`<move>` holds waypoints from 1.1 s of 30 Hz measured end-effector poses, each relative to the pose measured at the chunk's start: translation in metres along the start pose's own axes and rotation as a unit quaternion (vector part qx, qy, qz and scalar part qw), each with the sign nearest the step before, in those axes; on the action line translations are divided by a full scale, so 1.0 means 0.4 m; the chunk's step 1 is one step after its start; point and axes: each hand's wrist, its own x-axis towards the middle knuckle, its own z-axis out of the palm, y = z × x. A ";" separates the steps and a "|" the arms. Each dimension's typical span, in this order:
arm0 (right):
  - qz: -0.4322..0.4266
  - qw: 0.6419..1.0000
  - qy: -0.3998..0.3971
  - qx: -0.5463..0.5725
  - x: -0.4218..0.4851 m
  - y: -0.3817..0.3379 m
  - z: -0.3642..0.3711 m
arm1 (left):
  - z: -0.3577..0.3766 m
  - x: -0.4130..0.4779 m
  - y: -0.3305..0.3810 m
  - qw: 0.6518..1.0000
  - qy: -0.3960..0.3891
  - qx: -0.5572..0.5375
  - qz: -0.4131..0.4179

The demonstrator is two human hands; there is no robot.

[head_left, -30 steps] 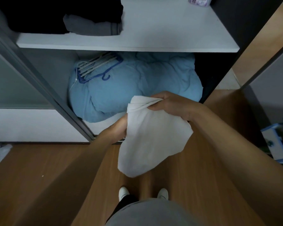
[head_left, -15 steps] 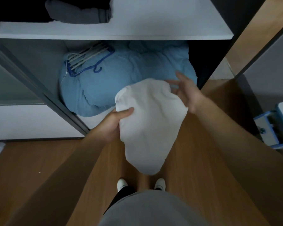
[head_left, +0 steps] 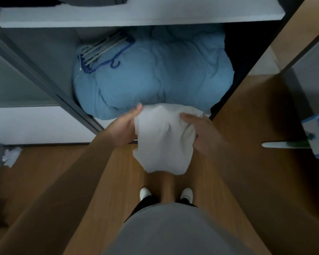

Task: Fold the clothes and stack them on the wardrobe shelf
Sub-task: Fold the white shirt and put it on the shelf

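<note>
Okay, quick update: both hands back on the cloth [head_left: 164, 140]. Half a sec ago the right hand [head_left: 203, 134] was off it, fingers spread; now it's pinching the right top corner, thumb on the front face. Left hand [head_left: 126, 126] has shifted too — it was gripping mid-edge w/ thumb over the fabric, now it's flatter along the left top edge, fingertips at the corner, rest of the fingers behind the cloth so can't say how tight that hold is.

Cloth now hangs wider between the two hands, in front of the wardrobe, above the floor, just below the duvet [head_left: 155, 78]. My read: top edge being squared up for the next fold, so still mid-fold, not ready for the shelf [head_left: 155, 14].

Camera's dipped as well, so the shelf is nearly cut off at top; only a sliver of the dark pile [head_left: 90, 0] shows, can't judge stack height. Frame's dim + a bit blurred. Cloth's lower part is bunched; fold count unclear. Hangers [head_left: 103, 52] sit on the duvet.
</note>
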 end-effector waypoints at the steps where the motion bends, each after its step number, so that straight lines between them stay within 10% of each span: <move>1: 0.014 1.000 0.007 0.004 0.003 -0.012 0.004 | 0.001 0.001 -0.016 0.999 -0.001 0.043 0.006; 14: -0.138 0.943 -0.021 -0.301 0.026 -0.046 -0.064 | 0.074 0.032 0.055 0.989 0.118 -0.045 -0.077; 19: -0.210 0.798 -0.110 -0.553 0.022 -0.023 -0.021 | 0.064 0.042 0.076 0.983 0.146 -0.077 -0.082; 27: -0.319 0.658 0.047 -0.681 0.040 -0.050 0.000 | 0.037 0.025 0.077 0.995 0.086 -0.030 -0.051; 33: -0.248 0.754 0.000 -0.608 0.044 -0.114 -0.003 | -0.035 0.011 0.038 0.992 -0.034 0.056 0.109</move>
